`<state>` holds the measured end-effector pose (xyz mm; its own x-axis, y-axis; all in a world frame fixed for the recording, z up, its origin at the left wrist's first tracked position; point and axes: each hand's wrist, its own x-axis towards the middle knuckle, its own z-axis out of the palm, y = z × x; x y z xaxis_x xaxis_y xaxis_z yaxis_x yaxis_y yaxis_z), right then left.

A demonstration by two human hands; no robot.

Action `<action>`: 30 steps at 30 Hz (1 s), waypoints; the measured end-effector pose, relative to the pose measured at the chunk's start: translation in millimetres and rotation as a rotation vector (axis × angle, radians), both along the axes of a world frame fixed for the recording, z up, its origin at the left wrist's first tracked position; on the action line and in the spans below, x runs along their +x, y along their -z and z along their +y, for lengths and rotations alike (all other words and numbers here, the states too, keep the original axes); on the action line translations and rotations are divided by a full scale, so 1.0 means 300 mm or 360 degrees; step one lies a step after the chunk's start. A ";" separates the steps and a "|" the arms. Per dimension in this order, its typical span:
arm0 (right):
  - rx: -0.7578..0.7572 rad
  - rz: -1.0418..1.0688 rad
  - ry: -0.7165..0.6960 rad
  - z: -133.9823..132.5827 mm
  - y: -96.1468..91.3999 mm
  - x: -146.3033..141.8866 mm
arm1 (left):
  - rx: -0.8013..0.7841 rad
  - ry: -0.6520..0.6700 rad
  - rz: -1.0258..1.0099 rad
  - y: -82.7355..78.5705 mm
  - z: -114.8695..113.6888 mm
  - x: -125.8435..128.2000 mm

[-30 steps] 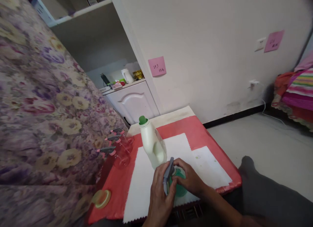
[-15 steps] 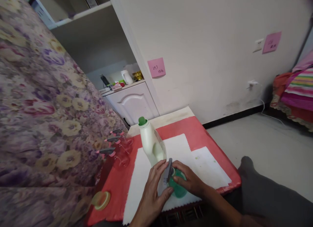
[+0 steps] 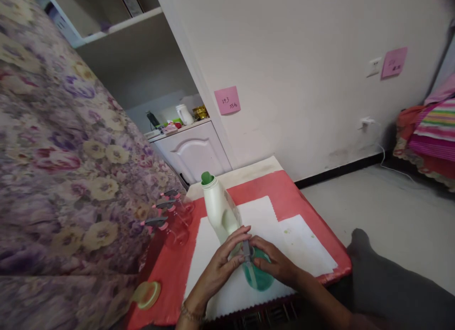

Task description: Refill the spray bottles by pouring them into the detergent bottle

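Note:
Near the front edge of the table stands a clear spray bottle (image 3: 261, 279) with green liquid in it. My right hand (image 3: 280, 262) is wrapped round its neck and shoulder from the right. On its top sits a grey spray head (image 3: 246, 248), gripped by my left hand (image 3: 221, 269) between thumb and fingers. The fingers partly hide the joint between head and neck. Just behind my left hand is a pale green jug (image 3: 217, 204), upright and uncapped, with a green spout in its mouth.
Several pink-tinted spray bottles (image 3: 177, 233) with grey triggers stand at the table's left edge, beside a floral curtain (image 3: 99, 187). A yellowish ring-shaped roll (image 3: 149, 294) lies front left. White cloths (image 3: 305, 242) cover part of the red tabletop (image 3: 256, 183).
My left hand has closed in on the spray head, its thumb rising to meet it. The grey head has turned to point towards me. My right hand has stayed on the bottle.

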<state>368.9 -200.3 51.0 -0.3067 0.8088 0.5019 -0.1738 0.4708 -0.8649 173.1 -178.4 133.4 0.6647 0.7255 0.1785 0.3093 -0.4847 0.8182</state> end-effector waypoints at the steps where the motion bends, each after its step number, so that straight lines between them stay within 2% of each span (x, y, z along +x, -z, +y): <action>1: -0.0003 -0.0005 0.0003 -0.001 -0.001 -0.001 | 0.0010 -0.0009 -0.0007 -0.003 0.003 0.006; 5: 0.0004 -0.0057 0.0072 -0.003 0.011 -0.006 | 0.0067 -0.0144 -0.0009 -0.020 0.008 0.032; 9: -0.0045 -0.0049 0.0099 -0.003 0.060 -0.011 | 0.0117 -0.0335 -0.0008 -0.025 -0.003 0.061; 16: -0.0116 -0.0175 0.0148 0.007 0.147 -0.007 | 0.0018 -0.0699 -0.0025 0.018 -0.052 0.090; 26: -0.0181 -0.0259 0.0144 0.012 0.159 -0.005 | -0.0162 -0.0825 -0.0224 0.065 -0.104 0.118; 30: -0.0205 -0.0299 0.0144 0.017 0.177 -0.003 | -0.0411 -0.0868 -0.0396 0.109 -0.093 0.105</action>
<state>368.0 -195.2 -2.0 -0.3082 0.8909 0.3336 0.0339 0.3608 -0.9320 204.7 -206.4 100.8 0.1505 0.9871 0.0541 0.2418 -0.0898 0.9662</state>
